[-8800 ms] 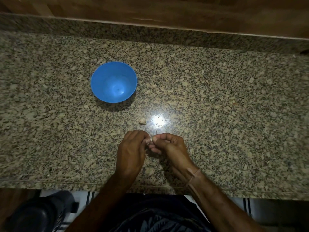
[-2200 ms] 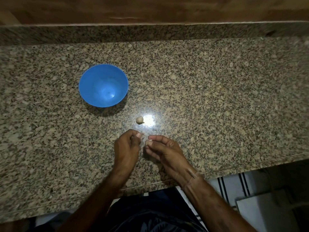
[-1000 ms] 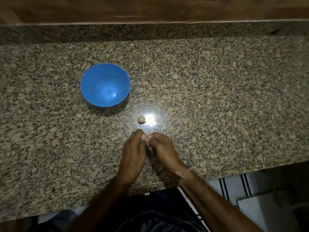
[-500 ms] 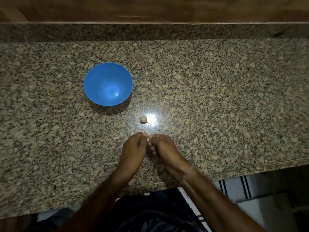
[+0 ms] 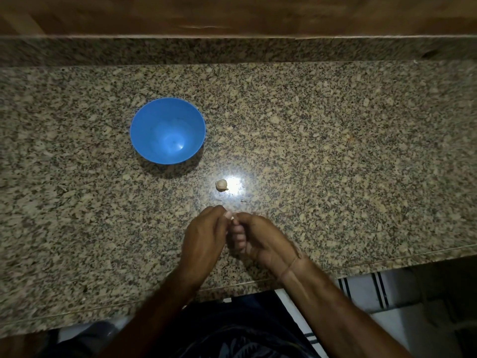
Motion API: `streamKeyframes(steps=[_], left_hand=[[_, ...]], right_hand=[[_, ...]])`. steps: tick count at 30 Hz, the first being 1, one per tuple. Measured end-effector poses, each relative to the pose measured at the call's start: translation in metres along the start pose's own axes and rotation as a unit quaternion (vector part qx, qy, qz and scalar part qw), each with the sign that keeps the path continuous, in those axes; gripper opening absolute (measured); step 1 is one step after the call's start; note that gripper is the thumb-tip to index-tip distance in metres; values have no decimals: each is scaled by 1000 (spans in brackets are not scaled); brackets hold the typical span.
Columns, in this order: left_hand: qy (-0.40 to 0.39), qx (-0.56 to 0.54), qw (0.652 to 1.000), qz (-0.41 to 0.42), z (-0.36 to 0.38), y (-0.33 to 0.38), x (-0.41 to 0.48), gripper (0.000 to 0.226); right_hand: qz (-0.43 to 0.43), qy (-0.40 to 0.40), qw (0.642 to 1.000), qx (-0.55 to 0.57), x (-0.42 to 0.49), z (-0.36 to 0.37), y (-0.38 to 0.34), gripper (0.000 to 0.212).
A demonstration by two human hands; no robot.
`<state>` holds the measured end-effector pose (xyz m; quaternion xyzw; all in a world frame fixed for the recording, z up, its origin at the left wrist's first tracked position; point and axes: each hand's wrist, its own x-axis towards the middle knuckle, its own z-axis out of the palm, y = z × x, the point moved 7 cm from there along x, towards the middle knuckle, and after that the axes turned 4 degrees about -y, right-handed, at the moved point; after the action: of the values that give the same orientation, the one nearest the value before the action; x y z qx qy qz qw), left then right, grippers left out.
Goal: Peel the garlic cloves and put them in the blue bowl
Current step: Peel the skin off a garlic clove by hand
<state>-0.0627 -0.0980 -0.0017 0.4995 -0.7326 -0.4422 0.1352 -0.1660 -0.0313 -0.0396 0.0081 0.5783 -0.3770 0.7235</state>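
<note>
- We're mid-peel: left hand (image 5: pixel 204 236) and right hand (image 5: pixel 258 241) meet at lower centre of the frame, fingers curled, tips of both pinching 1 clove (image 5: pixel 232 217) between them.
- Only a pale sliver of it shows, so we can't tell how much skin is left.
- Bowl (image 5: pixel 154 130) sits upper left of centre, well apart from the hands. We see nothing in it, so 0 cloves delivered.
- A 2nd clove (image 5: pixel 221 185) lies on the counter (image 5: pixel 335 151) between bowl and hands, beside the glare; neither hand touches it. It looks unpeeled to us, not certain.
- Small dark scrap (image 5: pixel 244 201) lower right of it, likely skin.
- Our read: early stage. Left to do: finish this peel, drop it in the bowl, repeat for the 2nd clove.
</note>
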Motion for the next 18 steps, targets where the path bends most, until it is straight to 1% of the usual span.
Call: streamKeyframes(steps=[1,2,3,4,5,6,7,8,9,12,13,17,18], left_hand=[[4,-17,1000,5,0,0,0,34],[3,-55,998,-14,2,-5,1,34],[2,-96,994,-44,3,-9,3,35],[1,-119,990,-69,2,-11,4,36],[2,-124,989,-83,0,-10,4,38],[1,-120,988,-93,-1,-10,4,39],[-2,-123,987,-102,-2,-10,3,40],[-5,-131,985,-110,-2,-9,3,40],[-11,-136,984,-116,-1,-9,3,41],[-12,-122,986,-115,-1,-5,2,43],[-5,-116,988,-103,-2,-3,2,43],[14,-56,998,-27,-4,3,2,41],[12,-47,999,-20,-4,4,2,41]], right_hand=[[-3,3,1000,13,-1,2,0,37],[-52,18,998,-33,-4,0,-6,37],[-122,44,987,-96,-8,-2,-15,35],[-200,79,961,-176,-18,-3,-25,30],[-274,107,926,-236,-25,-5,-33,22],[-324,112,903,-261,-31,-4,-38,12],[-351,98,894,-259,-33,-3,-41,4],[-365,89,887,-268,-35,-1,-44,1],[-373,86,882,-276,-36,-1,-46,2],[-386,108,867,-296,-39,-3,-48,7],[-388,112,868,-290,-39,-4,-48,8],[-362,112,893,-241,-34,-8,-46,10],[-363,112,891,-249,-34,-8,-45,10]])
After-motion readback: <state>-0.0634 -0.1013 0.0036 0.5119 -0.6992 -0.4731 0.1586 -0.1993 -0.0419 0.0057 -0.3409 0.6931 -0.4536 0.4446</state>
